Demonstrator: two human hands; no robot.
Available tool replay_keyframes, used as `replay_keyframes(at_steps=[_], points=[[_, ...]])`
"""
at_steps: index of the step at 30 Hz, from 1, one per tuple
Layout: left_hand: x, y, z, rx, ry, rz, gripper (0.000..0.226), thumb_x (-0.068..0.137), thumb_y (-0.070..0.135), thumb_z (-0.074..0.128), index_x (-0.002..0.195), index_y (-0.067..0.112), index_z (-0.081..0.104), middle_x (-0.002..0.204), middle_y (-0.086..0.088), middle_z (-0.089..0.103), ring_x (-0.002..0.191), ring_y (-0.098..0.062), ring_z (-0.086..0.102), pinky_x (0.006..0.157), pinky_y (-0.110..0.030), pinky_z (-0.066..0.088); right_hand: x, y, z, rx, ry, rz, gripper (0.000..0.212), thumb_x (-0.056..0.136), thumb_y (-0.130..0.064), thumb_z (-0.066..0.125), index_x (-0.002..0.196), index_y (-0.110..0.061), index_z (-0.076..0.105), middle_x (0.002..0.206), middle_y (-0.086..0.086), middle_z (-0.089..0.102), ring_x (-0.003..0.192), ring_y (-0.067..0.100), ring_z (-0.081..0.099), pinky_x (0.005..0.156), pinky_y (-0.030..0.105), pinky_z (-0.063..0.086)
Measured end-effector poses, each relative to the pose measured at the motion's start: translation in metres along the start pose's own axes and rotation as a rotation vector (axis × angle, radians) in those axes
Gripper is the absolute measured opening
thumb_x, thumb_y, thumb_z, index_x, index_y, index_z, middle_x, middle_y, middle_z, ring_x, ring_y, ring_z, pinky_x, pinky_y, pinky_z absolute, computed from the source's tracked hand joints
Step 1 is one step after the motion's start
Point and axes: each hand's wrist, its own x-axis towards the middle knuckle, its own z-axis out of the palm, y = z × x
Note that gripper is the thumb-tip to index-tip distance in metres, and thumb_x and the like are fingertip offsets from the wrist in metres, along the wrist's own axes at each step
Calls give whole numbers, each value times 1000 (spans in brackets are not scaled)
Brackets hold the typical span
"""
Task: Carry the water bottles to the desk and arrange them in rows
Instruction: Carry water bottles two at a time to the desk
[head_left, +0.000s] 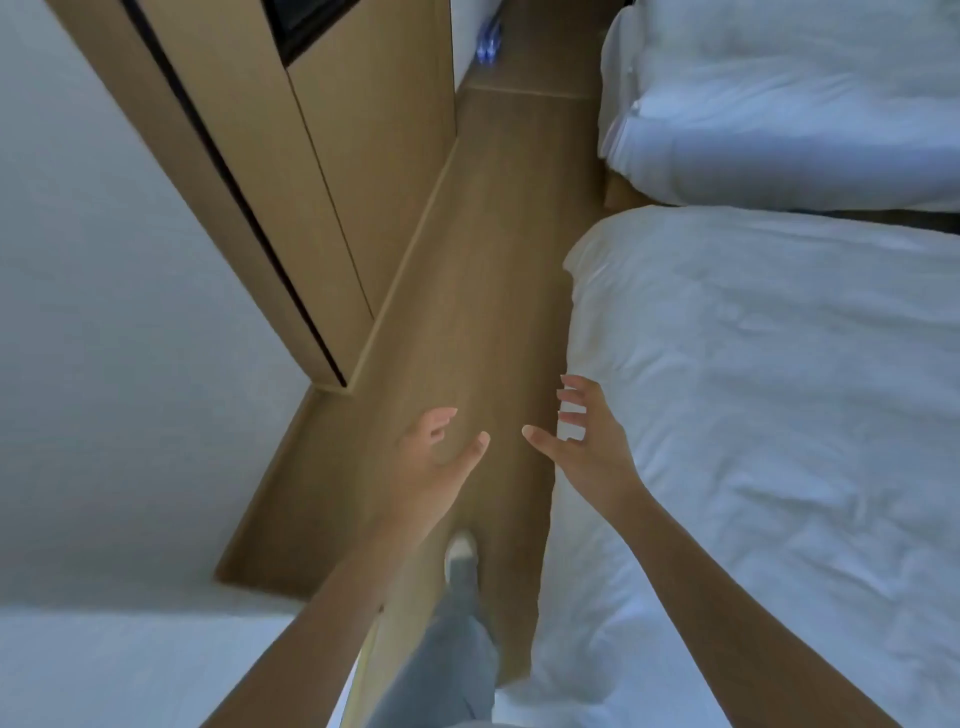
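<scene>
A cluster of water bottles (488, 44) with blue labels stands on the wooden floor far ahead, by the wall at the end of the aisle; blur hides their number. My left hand (434, 457) is stretched forward over the floor, fingers relaxed and holding nothing. My right hand (584, 441) reaches forward beside the near bed's corner, fingers spread, also empty. The two hands are a short gap apart. No desk is in view.
A narrow wooden floor aisle (483, 260) runs ahead between a wooden cabinet (322, 171) on the left and two white beds, the near bed (769, 415) and the far bed (779, 93), on the right. My leg and white shoe (461, 558) are below my hands.
</scene>
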Motion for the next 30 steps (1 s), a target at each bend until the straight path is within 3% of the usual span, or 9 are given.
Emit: replay_keyframes(at_steps=[3, 11, 14, 19, 30], points=[[111, 20, 13, -15, -4, 28, 53, 87, 42, 68, 134, 21, 52, 134, 10, 53, 120, -4, 49, 98, -22, 38, 112, -6, -8, -8, 32, -5, 73, 81, -31, 81, 141, -26, 39, 127, -14, 46, 113, 11, 53, 90, 23, 44], [387, 98, 23, -6, -24, 45, 47, 90, 40, 65, 131, 22, 52, 129, 11, 52, 119, -7, 49, 94, -23, 35, 372, -55, -31, 27, 30, 20, 72, 81, -32, 80, 141, -26, 40, 133, -10, 48, 114, 10, 53, 92, 22, 45], [480, 133, 41, 10, -58, 77, 47, 90, 43, 64, 131, 24, 52, 126, 16, 50, 116, -4, 49, 95, -23, 36, 461, -66, -48, 40, 50, 15, 72, 82, -32, 80, 142, -24, 40, 137, -7, 50, 116, 12, 54, 97, 28, 50], [650, 182, 86, 9, -64, 117, 46, 89, 40, 66, 129, 21, 55, 125, 15, 52, 115, -3, 50, 92, -19, 36, 631, -68, -85, 24, 93, 12, 71, 81, -32, 80, 140, -22, 40, 127, -11, 47, 113, 11, 52, 92, 25, 46], [987, 306, 155, -30, -17, 76, 40, 87, 42, 68, 122, 26, 57, 118, 17, 55, 113, -3, 53, 92, -18, 38, 990, -115, -165, 16, 36, 26, 73, 81, -26, 81, 141, -20, 42, 133, 0, 53, 114, 17, 56, 95, 31, 49]])
